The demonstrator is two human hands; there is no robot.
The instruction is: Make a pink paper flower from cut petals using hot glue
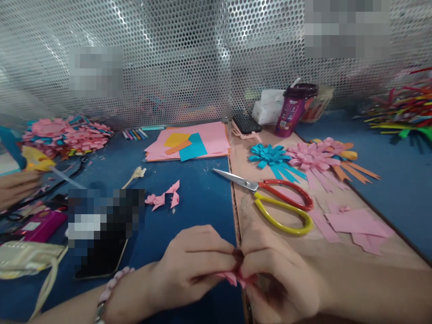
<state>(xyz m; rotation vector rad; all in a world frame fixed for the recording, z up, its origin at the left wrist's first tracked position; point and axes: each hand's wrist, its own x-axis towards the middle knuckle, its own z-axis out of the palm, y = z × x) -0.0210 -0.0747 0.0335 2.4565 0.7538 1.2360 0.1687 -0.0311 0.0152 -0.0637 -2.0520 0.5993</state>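
Note:
Low in the middle of the head view, my left hand [199,263] and my right hand [280,274] meet with fingertips pinched together. Both are closed on a small piece of folded pink paper [231,277]; most of it is hidden by my fingers. Beyond my right hand lie scissors [251,183], one handle red and one yellow, blades pointing left. Several pink paper scraps [357,225] are to the right of the scissors. Ahead of my left hand rests a small folded pink paper piece [165,196] on the blue table [202,198].
Behind are stacked coloured paper [216,137], a blue paper flower [270,155], a pink paper flower [313,153] and a purple cup [293,110]. At left, another person's hand [16,186] holds a yellow glue gun [35,158] near a phone [108,243]. A perforated metal panel [182,54] stands at the back.

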